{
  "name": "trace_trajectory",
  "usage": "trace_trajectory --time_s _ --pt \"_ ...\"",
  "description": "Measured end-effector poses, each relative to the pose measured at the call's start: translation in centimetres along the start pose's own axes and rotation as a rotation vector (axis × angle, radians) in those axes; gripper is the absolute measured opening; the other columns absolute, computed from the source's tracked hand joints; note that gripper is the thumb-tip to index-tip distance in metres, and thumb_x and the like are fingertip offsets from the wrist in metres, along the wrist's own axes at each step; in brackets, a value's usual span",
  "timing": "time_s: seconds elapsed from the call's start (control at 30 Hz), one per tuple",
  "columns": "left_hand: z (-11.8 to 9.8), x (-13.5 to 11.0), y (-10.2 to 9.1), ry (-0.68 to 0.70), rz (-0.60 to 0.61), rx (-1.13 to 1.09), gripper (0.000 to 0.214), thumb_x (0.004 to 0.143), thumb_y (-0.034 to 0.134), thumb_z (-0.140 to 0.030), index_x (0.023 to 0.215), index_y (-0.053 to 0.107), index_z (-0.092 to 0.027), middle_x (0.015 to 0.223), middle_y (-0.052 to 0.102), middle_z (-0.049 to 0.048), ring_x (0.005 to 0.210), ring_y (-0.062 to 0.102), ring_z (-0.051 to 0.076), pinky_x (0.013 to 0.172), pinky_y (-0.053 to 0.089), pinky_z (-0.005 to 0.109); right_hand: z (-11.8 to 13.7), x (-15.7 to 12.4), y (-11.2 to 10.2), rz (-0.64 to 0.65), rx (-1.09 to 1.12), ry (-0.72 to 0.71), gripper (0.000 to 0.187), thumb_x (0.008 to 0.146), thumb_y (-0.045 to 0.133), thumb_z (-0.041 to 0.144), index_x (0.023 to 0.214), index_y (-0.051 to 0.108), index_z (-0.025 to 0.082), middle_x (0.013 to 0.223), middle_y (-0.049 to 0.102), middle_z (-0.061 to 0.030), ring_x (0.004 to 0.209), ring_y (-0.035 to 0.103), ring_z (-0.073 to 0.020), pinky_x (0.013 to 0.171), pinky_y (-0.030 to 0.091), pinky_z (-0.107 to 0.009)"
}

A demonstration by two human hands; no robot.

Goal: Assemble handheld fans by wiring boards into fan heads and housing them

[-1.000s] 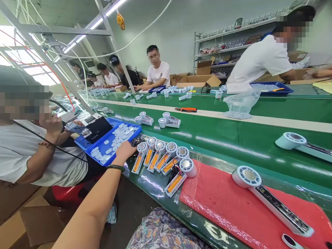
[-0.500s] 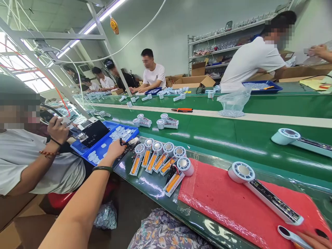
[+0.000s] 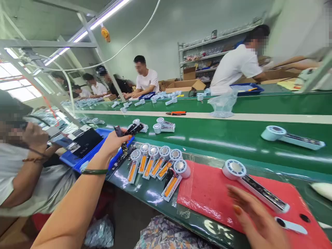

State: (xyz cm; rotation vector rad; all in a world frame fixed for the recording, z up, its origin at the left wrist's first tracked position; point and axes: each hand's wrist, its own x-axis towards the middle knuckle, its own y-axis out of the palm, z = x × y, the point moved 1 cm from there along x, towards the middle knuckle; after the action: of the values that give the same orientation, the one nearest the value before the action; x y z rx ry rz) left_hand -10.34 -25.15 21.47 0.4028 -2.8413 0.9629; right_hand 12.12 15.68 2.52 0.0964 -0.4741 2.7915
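Note:
My left hand (image 3: 112, 145) grips several narrow black strip parts (image 3: 131, 130) with thin wires, raised above the edge of the green belt. More black parts (image 3: 120, 162) lie on the belt below it. Just right of that hand stands a row of white round fan heads (image 3: 154, 162) with orange-labelled battery packs. My right hand (image 3: 255, 216), blurred and with fingers apart, holds nothing over a red mat (image 3: 204, 193). Nearest it lie an assembled white fan with a black strip (image 3: 261, 190) and a small white handle piece (image 3: 290, 225).
A seated co-worker's arm and hand (image 3: 35, 136) are at far left, beside a blue parts tray (image 3: 90, 162) and a black case (image 3: 86, 141). Beyond stand a parallel green belt, orange-handled pliers (image 3: 176, 113), a plastic bag (image 3: 223, 105), and more co-workers.
My left hand has lifted off the belt with the black strips in it. My right hand has risen from the bottom corner over the red mat. The whole view has swung rightward.

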Motion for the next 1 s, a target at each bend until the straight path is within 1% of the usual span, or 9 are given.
trace_trajectory --time_s 0.1,0.2,0.33,0.4,0.47,0.57,0.67,0.8,1.0 --pt "-5.5 -2.7 6.5 0.153 0.273 -0.162 0.04 0.054 0.078 -0.046 0.079 0.066 -0.017 0.062 0.058 -0.0019 0.06 0.053 0.015 0.06 0.042 0.028 5.7 3.1 5.0 0.032 0.446 0.001 0.057 0.089 0.067 0.057 0.139 0.058 0.031 0.144 0.062 -0.0122 0.132 0.059 -0.0297 0.109 0.051 -0.048" --pt "-10.0 -7.2 14.0 0.256 0.613 -0.305 0.039 0.059 0.079 -0.044 0.084 0.066 -0.017 0.065 0.059 -0.0026 0.059 0.052 0.014 0.06 0.042 0.027 9.4 7.0 6.4 -0.118 0.725 -0.074 0.072 0.072 0.085 0.055 0.134 0.059 0.03 0.14 0.064 -0.0113 0.13 0.061 -0.028 0.11 0.05 -0.046" --pt "-13.8 -12.8 21.5 0.327 1.068 -0.382 0.044 0.065 0.077 -0.052 0.09 0.067 -0.017 0.074 0.066 0.0009 0.068 0.058 0.017 0.068 0.047 0.03 10.2 10.1 2.9 -0.384 0.923 -0.101 0.043 0.073 0.084 0.052 0.099 0.068 0.021 0.103 0.077 -0.0077 0.094 0.073 -0.022 0.09 0.059 -0.038" --pt "-15.4 -14.2 24.0 0.313 1.176 -0.404 0.054 0.067 0.073 -0.06 0.098 0.068 -0.016 0.082 0.069 0.0036 0.069 0.06 0.018 0.069 0.049 0.031 9.4 10.0 0.1 -0.553 1.098 -0.004 0.03 0.079 0.08 0.045 0.086 0.066 0.02 0.088 0.077 -0.005 0.082 0.072 -0.019 0.078 0.06 -0.033" --pt "-17.1 -14.8 26.0 0.295 1.166 -0.386 0.062 0.07 0.067 -0.067 0.105 0.067 -0.016 0.088 0.07 0.0059 0.066 0.061 0.019 0.064 0.05 0.032 8.5 9.1 -2.6 -0.716 1.247 0.068 0.021 0.084 0.076 0.035 0.083 0.061 0.021 0.087 0.076 -0.0026 0.085 0.073 -0.0174 0.076 0.059 -0.029" --pt "-20.5 -15.6 29.0 0.519 1.02 -0.171 0.049 0.078 0.058 -0.059 0.102 0.067 -0.017 0.087 0.073 0.0069 0.065 0.064 0.021 0.063 0.05 0.033 7.4 7.6 -5.9 -0.845 1.307 0.087 0.014 0.09 0.071 0.028 0.088 0.057 0.023 0.088 0.076 0.0007 0.091 0.073 -0.0154 0.076 0.058 -0.027" --pt "-23.8 -17.3 31.8 0.777 0.933 0.006 0.027 0.079 0.056 -0.043 0.088 0.069 -0.02 0.084 0.075 0.0065 0.074 0.068 0.024 0.074 0.051 0.034 6.6 6.6 -7.5 -0.804 1.342 0.127 0.012 0.094 0.066 0.031 0.094 0.061 0.021 0.088 0.076 -0.001 0.082 0.073 -0.0162 0.069 0.057 -0.028" --pt "-26.4 -19.4 34.2 0.877 1.038 0.046 0.033 0.083 0.049 -0.048 0.077 0.068 -0.022 0.08 0.075 0.0063 0.076 0.07 0.025 0.071 0.053 0.034 6.1 6.0 -8.6 -0.732 1.367 0.176 0.03 0.104 0.05 0.044 0.097 0.064 0.019 0.081 0.073 -0.0014 0.066 0.069 -0.0151 0.065 0.058 -0.031" --pt "-26.8 -20.3 34.9 1.076 1.059 -0.034 0.052 0.087 0.037 -0.053 0.102 0.075 -0.021 0.104 0.078 0.0086 0.099 0.073 0.028 0.086 0.059 0.037 6.0 6.6 -11.5 -0.811 1.255 0.112 0.023 0.1 0.058 0.039 0.09 0.063 0.019 0.073 0.069 -0.0006 0.06 0.065 -0.0157 0.062 0.058 -0.032"
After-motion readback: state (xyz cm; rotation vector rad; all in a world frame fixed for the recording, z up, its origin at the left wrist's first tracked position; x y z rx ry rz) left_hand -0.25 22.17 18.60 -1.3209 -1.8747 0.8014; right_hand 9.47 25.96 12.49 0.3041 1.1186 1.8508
